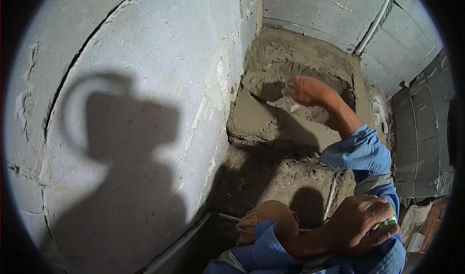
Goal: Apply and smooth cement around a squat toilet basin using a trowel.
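My right hand (pixel 306 91) is closed on what looks like a trowel, its blade (pixel 261 84) blurred, over a bed of wet grey mortar (pixel 298 44) in the corner. The mortar has a raised border around a hollow with a pale, rough bottom. Lower down at the right, my left hand (pixel 363 220) is closed around a green object (pixel 387 221), mostly hidden by the fingers and held close to my body.
Grey block walls (pixel 145 41) rise at left, back and right. A white pipe (pixel 375 19) runs down the back wall. A round pipe opening (pixel 376 108) lies right of the mortar. Conduit (pixel 193 230) runs along the lower left. Bags (pixel 414 220) lie at the lower right.
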Action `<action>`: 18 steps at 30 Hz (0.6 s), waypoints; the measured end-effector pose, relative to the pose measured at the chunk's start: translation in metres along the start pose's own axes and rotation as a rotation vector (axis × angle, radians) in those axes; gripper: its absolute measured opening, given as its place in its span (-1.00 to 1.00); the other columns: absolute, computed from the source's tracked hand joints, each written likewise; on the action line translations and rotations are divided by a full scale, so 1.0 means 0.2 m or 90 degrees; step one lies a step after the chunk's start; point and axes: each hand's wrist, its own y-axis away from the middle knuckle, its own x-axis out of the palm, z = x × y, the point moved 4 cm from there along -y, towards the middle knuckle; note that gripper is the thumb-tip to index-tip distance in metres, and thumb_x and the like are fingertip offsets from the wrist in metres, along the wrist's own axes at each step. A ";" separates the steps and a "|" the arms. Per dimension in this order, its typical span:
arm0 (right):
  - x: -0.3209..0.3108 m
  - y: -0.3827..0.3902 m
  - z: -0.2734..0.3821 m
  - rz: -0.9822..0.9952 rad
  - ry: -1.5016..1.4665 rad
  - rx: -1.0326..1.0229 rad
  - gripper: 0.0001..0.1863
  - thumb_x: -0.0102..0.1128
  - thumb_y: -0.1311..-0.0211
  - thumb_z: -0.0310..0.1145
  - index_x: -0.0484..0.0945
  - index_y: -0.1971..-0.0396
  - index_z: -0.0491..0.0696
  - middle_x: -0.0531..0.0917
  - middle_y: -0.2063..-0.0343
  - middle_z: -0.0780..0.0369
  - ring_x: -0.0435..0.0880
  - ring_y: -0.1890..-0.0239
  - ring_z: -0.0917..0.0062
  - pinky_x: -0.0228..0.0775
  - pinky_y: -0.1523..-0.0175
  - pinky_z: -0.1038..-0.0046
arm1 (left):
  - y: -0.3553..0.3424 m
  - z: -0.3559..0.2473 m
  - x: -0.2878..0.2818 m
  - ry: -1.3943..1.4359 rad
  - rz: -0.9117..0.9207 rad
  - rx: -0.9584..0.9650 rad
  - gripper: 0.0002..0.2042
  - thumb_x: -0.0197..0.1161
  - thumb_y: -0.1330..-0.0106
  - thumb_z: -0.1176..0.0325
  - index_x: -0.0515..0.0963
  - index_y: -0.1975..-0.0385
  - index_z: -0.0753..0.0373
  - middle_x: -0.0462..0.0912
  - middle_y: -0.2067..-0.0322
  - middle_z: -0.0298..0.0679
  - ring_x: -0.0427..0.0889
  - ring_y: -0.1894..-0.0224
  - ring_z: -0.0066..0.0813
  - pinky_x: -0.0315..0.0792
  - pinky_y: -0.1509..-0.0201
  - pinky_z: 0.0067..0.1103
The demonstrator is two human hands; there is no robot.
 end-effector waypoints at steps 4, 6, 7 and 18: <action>0.03 -0.04 -0.09 0.070 -0.224 0.068 -0.50 0.06 -0.38 0.00 0.58 0.09 -0.20 0.64 0.42 0.05 0.65 0.44 0.28 0.52 0.34 0.28 | -0.01 -0.01 -0.02 0.009 -0.007 -0.028 -0.73 0.27 -0.30 0.19 0.50 0.37 0.31 0.47 0.53 -0.13 0.54 0.46 -0.13 0.38 0.38 -0.28; 0.08 -0.06 -0.13 0.087 -0.344 0.139 -0.55 0.06 -0.39 -0.06 0.58 0.08 -0.19 0.61 0.47 0.12 0.62 0.51 0.38 0.51 0.42 0.34 | -0.02 -0.03 -0.06 -0.030 -0.105 0.037 -0.74 0.28 -0.29 0.20 0.52 0.38 0.31 0.46 0.55 -0.14 0.53 0.47 -0.13 0.38 0.38 -0.28; 0.12 -0.06 -0.12 0.140 -0.429 0.130 -0.57 0.03 -0.40 -0.09 0.57 0.06 -0.18 0.62 0.47 0.14 0.62 0.50 0.41 0.50 0.46 0.33 | -0.02 -0.04 -0.08 -0.027 -0.105 0.035 -0.74 0.28 -0.29 0.20 0.52 0.38 0.31 0.46 0.55 -0.14 0.53 0.47 -0.13 0.38 0.38 -0.28; 0.24 0.14 0.01 -0.009 0.177 -0.440 -0.47 0.13 -0.27 -0.31 0.43 -0.26 -0.01 0.56 -0.07 0.06 0.66 0.02 0.36 0.59 0.03 0.32 | -0.01 -0.01 -0.07 0.041 0.058 -0.081 -0.70 0.20 -0.35 0.13 0.50 0.37 0.31 0.46 0.54 -0.12 0.51 0.44 -0.11 0.35 0.27 -0.27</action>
